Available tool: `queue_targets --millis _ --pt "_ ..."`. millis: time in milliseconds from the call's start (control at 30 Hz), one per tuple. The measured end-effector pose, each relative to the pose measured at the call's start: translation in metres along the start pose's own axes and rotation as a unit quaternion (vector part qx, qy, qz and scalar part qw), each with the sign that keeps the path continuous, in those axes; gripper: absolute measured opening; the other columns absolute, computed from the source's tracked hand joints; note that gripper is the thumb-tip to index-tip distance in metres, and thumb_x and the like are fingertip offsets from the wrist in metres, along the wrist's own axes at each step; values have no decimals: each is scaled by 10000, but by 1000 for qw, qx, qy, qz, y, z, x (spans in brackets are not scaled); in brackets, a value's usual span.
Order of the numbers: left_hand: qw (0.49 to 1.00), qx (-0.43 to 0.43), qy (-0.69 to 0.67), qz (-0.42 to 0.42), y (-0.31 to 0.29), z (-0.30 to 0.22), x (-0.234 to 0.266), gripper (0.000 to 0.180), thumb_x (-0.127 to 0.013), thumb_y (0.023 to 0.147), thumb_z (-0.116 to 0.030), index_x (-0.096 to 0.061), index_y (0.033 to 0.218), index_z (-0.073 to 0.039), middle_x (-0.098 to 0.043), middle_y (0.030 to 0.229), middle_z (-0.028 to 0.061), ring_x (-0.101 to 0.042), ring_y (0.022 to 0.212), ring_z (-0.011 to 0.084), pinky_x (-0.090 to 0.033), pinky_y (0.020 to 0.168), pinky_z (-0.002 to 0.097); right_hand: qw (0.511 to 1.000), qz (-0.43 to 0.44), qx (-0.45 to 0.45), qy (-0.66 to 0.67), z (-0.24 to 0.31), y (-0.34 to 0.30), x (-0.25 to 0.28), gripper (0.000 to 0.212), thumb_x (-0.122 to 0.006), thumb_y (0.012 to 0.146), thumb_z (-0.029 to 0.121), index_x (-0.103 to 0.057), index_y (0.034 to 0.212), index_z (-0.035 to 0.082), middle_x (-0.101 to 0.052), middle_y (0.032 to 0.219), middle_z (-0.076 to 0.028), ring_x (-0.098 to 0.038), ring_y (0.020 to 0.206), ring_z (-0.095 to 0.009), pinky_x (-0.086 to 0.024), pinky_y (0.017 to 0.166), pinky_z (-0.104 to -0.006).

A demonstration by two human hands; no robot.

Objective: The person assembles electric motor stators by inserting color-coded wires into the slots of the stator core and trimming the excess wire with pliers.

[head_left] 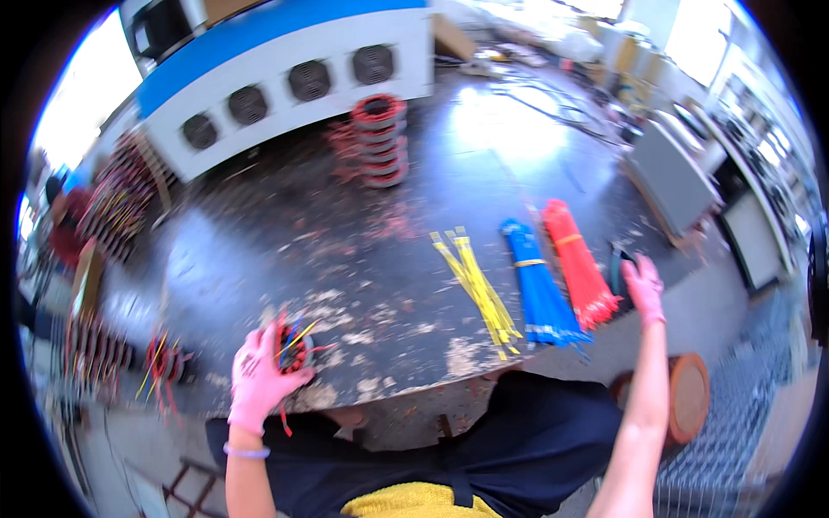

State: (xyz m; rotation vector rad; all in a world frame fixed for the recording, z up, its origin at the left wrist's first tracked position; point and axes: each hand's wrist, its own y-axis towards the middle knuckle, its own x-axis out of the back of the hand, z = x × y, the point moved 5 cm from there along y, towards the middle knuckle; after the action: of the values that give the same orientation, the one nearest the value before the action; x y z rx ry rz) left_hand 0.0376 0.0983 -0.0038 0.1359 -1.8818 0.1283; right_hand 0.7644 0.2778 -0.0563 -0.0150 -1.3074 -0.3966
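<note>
Your left hand (259,375), in a pink glove, had its fingers (252,345) wrapped around a wound coil (294,345) with red, yellow and blue leads sticking out, right at the near edge of the bench (345,250). Your right hand (644,289), also gloved, reached toward a dark thing at the far right edge; couldn't tell if those fingers were gripping or loose. Between them lay three bundles of ties: one yellow bundle (479,289), one blue bundle (540,289), one red bundle (577,263). Farther back was one stack of coils (378,138). The bench was dark, shiny and littered with scraps, with a white and blue machine (285,78) showing four round vents behind it.
</note>
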Motion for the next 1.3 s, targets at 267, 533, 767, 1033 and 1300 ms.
queue_targets --millis 267,533,767,1033,1300 --pt "998 40 29 35 -27 52 20 1052 -919 632 -424 -448 1496 -52 -528 1385 184 -565 1240 392 -463 1063 464 616 360 654 253 372 -252 0 700 -626 974 473 -448 1534 93 -403 1605 -178 -309 1526 -351 -208 1276 -482" --pt "998 39 39 27 -38 71 24 1079 -938 607 -376 -441 1507 -49 -535 1389 173 -565 1238 401 -466 1061 465 584 250 741 215 501 -247 -86 716 -562 952 482 -485 1466 -10 -454 1555 -236 -411 1466 -364 -235 1262 -497" --pt "999 14 51 12 -36 72 23 1024 -903 634 -443 -484 1489 -67 -540 1402 185 -566 1236 406 -453 1065 477 657 203 710 154 543 -185 -99 629 -566 974 361 -461 1497 26 -430 1566 -242 -363 1493 -375 -216 1268 -497" --pt "1000 9 8 13 -44 75 29 973 -915 620 -405 -509 1449 -98 -539 1365 157 -565 1210 393 -452 1048 482 660 193 708 158 598 -197 -135 591 -527 989 349 -491 1459 -6 -459 1542 -236 -395 1460 -391 -244 1250 -500" --pt "993 -56 -56 -91 -64 100 31 951 -883 671 -497 -522 1428 -49 -551 1372 216 -570 1234 410 -478 1033 462 690 175 678 183 593 -210 -97 614 -583 965 351 -490 1474 21 -430 1581 -196 -333 1500 -389 -220 1256 -503"
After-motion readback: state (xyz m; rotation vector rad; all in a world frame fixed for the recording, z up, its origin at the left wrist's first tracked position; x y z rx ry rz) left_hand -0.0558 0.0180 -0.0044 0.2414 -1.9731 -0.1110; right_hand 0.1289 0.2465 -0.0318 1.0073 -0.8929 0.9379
